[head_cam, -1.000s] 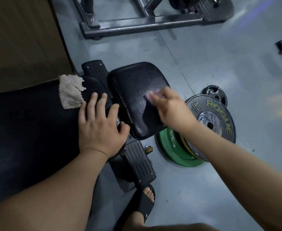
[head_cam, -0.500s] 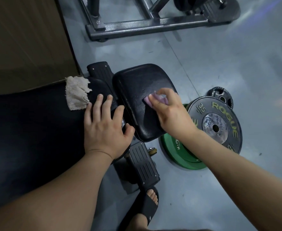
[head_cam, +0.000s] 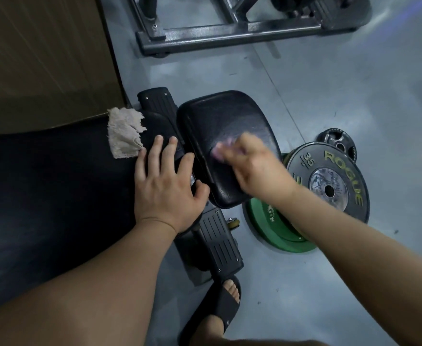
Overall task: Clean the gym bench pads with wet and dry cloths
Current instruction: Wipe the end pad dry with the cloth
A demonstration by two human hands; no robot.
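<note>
A small black bench pad (head_cam: 220, 121) stands at the end of the long black bench pad (head_cam: 55, 196). My right hand (head_cam: 255, 166), blurred with motion, grips a small pink cloth (head_cam: 221, 148) and presses it on the small pad's surface, which shows a wet sheen. My left hand (head_cam: 167, 186) rests flat with fingers spread on the end of the long pad, by the gap between the pads. A beige cloth (head_cam: 123, 133) lies on the long pad just beyond my left fingers, not touched.
Black step plates (head_cam: 220, 245) of the bench frame stick out below the pads. A black Rogue weight plate (head_cam: 329, 181) leans on a green plate (head_cam: 275, 228) on the grey floor at right. A steel rack base (head_cam: 230, 33) lies beyond. My sandalled foot (head_cam: 220, 310) stands near the frame.
My right hand with the pink cloth has slid back and forth across the small pad and is now blurred mid-stroke. My left hand has stayed in place on the long pad.
</note>
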